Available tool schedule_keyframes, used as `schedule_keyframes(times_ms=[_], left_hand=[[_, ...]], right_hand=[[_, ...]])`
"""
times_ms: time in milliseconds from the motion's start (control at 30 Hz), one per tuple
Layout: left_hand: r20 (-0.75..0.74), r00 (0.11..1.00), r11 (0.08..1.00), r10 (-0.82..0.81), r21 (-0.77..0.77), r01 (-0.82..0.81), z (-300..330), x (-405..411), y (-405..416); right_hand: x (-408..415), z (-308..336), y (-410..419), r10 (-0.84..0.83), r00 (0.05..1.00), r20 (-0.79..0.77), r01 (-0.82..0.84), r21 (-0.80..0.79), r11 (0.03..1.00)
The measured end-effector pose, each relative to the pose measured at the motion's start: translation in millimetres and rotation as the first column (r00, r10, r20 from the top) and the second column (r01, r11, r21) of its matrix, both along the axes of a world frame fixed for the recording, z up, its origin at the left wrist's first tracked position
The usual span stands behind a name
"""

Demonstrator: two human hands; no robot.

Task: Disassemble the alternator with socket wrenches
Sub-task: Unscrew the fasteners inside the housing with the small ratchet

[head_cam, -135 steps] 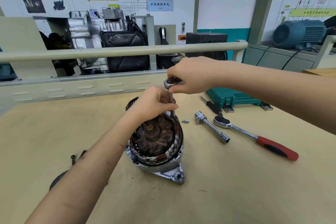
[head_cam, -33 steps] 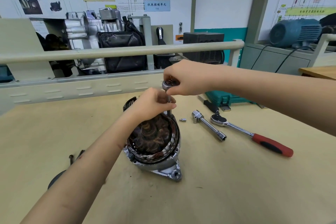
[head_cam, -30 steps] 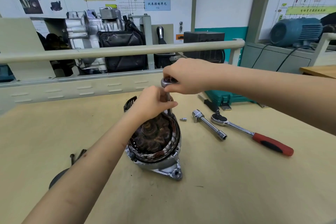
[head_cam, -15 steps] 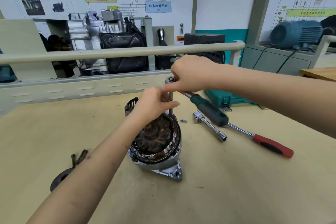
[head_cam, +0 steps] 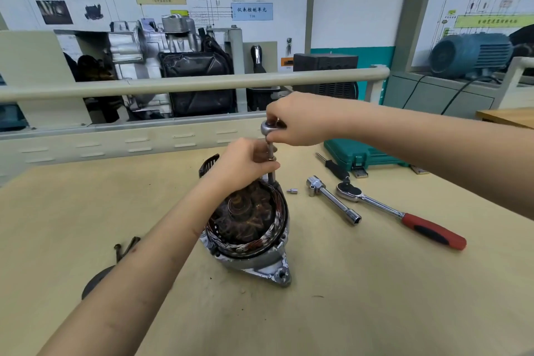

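Observation:
The opened alternator (head_cam: pixel 250 243) stands on the wooden table (head_cam: pixel 361 306), copper windings and rotor facing up inside its silver housing. A socket wrench (head_cam: pixel 267 128) with a vertical extension bar (head_cam: pixel 271 166) stands at the alternator's far rim. My right hand (head_cam: pixel 297 120) grips the wrench head from the right; its handle is hidden behind the hand. My left hand (head_cam: pixel 245 165) pinches the extension bar just above the housing.
To the right lie a chrome extension bar (head_cam: pixel 332 199), a red-handled ratchet (head_cam: pixel 401 215), a small socket (head_cam: pixel 292 191), a black-handled tool (head_cam: pixel 332 166) and a green tool case (head_cam: pixel 364 153). Bolts (head_cam: pixel 125 247) and a dark pulley (head_cam: pixel 95 283) lie left. A black cover (head_cam: pixel 208 163) sits behind.
Half a second ago the wrench's green handle pointed out to the right of my right hand; now the hand covers it. My left hand stays on the extension bar.

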State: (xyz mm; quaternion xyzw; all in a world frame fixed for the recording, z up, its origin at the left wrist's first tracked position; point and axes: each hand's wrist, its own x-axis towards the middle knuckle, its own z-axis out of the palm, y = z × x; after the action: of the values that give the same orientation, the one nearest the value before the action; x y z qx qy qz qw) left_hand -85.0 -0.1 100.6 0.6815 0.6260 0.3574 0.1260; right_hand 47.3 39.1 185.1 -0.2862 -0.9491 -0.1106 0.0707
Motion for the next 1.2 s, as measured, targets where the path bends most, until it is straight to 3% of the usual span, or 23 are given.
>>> schedule_keyframes(times_ms=[67,200,400,567,633,800,900,967,1100,1200], left_hand=[[0.056,0.998,1.000,-0.021,0.000,0.021,-1,-2,-1],[-0.050,0.992,0.989,0.112,0.099,-0.106,-3,4,2],[0.094,0.995,1.000,-0.011,0.004,0.011,-4,0,-3],[-0.123,0.977,0.982,0.175,0.089,-0.165,-2,9,3],[-0.128,0.970,0.976,0.206,0.104,-0.194,-2,11,3],[-0.053,0.997,0.998,0.060,-0.027,-0.061,2,8,0],[-0.165,0.976,0.989,0.144,0.046,-0.139,2,13,2],[-0.176,0.970,0.984,0.170,0.074,-0.159,2,13,3],[0.008,0.998,0.995,0.056,-0.085,-0.055,5,0,0],[0.078,0.997,0.997,0.021,-0.078,-0.015,1,-3,-3]], right_hand=[[2,2,1,-0.003,1.000,0.026,0.003,-0.001,1.000],[2,1,0,-0.063,0.998,0.022,0.061,0.105,0.993],[4,0,-4,0.027,1.000,-0.001,-0.027,-0.057,0.998],[4,1,-4,-0.075,0.997,0.037,0.069,0.137,0.988],[5,0,-3,-0.068,0.998,-0.002,0.068,0.066,0.996],[6,-1,-3,-0.001,1.000,-0.026,0.000,-0.047,0.999],[4,-3,-4,-0.057,0.998,-0.008,0.058,0.023,0.998],[2,-5,-4,-0.066,0.997,-0.034,0.065,-0.024,0.998],[0,-4,-5,-0.019,0.999,-0.043,0.014,-0.101,0.995],[-1,-2,-3,-0.001,1.000,0.013,0.002,-0.056,0.998]])
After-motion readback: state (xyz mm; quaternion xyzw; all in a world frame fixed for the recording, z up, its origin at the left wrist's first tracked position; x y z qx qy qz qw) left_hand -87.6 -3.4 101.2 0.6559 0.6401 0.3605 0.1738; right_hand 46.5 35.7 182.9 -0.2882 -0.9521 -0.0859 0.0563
